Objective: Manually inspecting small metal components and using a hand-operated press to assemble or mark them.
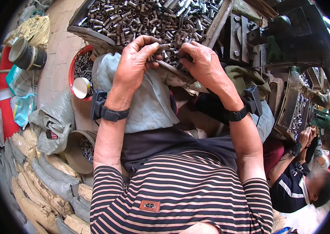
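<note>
Over the near edge of a wooden tray (95, 37) heaped with short metal tubes (134, 19), both my hands work close together. My left hand (134, 64) is closed, with a small metal tube (163, 46) pinched at its thumb and forefinger; more small pieces seem to sit under its curled fingers. A short gap to the right, my right hand (206, 64) is closed too, its fingertips bent down toward the tubes. Whatever those fingers hold is hidden. Pale cloth (145, 105) covers my lap below the tray.
A dark metal machine (289, 43) stands right of the tray. On the left are a red basin (71, 76) with metal pieces and a round tin (81, 87), a bucket (75, 156) and stacked sacks (36, 187). Another person (295, 183) works at the lower right.
</note>
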{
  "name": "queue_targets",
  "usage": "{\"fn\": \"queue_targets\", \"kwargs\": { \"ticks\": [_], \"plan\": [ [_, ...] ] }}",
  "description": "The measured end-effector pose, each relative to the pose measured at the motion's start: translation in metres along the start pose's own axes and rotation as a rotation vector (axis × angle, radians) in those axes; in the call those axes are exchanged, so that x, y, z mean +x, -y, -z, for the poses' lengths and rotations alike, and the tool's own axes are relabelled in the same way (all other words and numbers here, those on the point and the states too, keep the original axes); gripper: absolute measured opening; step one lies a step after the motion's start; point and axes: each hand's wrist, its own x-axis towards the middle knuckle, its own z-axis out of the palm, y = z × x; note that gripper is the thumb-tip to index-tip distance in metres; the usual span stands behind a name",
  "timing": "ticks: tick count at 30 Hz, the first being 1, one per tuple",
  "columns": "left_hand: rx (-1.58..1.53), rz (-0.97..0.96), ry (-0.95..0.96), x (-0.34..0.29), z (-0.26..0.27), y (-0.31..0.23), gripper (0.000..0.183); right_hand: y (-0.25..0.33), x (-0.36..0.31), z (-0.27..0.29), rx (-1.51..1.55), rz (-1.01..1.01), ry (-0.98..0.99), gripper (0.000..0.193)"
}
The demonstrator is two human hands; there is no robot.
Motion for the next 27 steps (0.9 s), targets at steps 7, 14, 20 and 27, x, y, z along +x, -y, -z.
{"fn": "queue_targets", "kwargs": {
  "ticks": [7, 14, 20, 27],
  "plan": [
    [0.000, -0.014, 0.020, 0.002, 0.001, 0.004, 0.011, -0.006, 0.004, 0.004, 0.046, -0.010, 0.061, 0.015],
    [-0.006, -0.015, -0.015, 0.003, -0.002, 0.002, 0.012, -0.012, 0.008, 0.006, 0.011, 0.070, 0.120, 0.015],
    [-0.009, -0.016, -0.012, 0.003, -0.004, 0.002, 0.012, -0.014, 0.006, 0.004, -0.097, 0.160, 0.185, 0.021],
    [-0.017, -0.024, -0.001, 0.004, -0.002, 0.003, 0.013, -0.012, 0.009, 0.004, -0.069, 0.225, 0.130, 0.010]
  ]
}}
